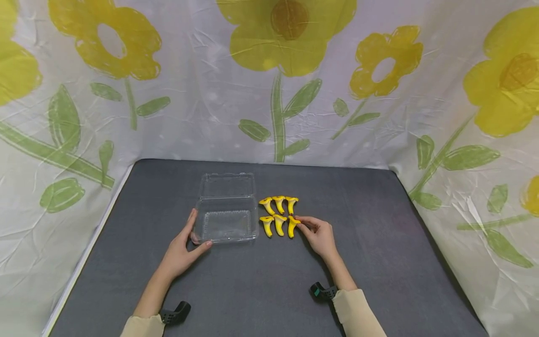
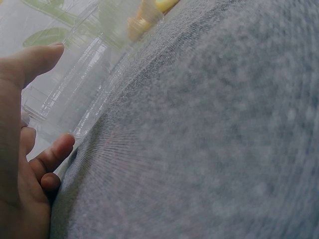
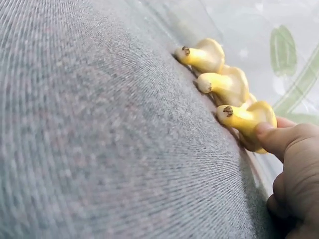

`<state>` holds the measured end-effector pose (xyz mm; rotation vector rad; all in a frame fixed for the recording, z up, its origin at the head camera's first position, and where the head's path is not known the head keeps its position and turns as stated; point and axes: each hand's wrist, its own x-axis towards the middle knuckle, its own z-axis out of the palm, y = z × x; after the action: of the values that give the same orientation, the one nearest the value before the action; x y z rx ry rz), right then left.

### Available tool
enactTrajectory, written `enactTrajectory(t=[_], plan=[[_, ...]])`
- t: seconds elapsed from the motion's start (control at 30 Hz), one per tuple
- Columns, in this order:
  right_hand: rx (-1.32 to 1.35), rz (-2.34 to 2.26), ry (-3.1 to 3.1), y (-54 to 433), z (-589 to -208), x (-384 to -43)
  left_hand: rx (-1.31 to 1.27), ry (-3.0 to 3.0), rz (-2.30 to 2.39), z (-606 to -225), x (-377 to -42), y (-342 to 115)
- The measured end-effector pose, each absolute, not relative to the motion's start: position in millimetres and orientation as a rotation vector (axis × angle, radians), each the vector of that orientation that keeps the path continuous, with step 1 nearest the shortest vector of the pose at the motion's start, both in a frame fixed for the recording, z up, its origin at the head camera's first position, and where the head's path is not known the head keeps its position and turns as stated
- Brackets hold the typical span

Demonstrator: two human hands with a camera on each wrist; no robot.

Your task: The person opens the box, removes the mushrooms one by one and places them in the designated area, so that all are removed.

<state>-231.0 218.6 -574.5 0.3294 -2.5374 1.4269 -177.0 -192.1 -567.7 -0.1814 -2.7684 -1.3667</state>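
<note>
Several yellow chanterelle mushrooms lie in two rows of three. My right hand (image 1: 321,238) pinches the cap of the front-row mushroom at the right end (image 1: 291,227) between thumb and fingers. In the right wrist view, that mushroom (image 3: 241,117) lies on its side with its brown-tipped stem pointing away from the hand. To the left stands a clear plastic clamshell box (image 1: 226,224), its lid (image 1: 226,186) folded back. My left hand (image 1: 178,255) spreads around the box's near left corner, with the fingers along the left side and the thumb by the front edge.
Both rest on a dark grey cloth-covered table (image 1: 261,290). A white curtain (image 1: 202,93) printed with yellow flowers hangs behind and at the sides. Each wrist wears a black camera band, one on the left (image 1: 176,313) and one on the right (image 1: 323,292).
</note>
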Motion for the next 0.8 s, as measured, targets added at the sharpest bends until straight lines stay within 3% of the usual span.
enactTrajectory(t=[0.8], plan=[[0.254,1.329,-2.559,215.9,-575.1,-229.5,-0.204,-2.748,-1.375,-570.8,-175.5,-194.8]])
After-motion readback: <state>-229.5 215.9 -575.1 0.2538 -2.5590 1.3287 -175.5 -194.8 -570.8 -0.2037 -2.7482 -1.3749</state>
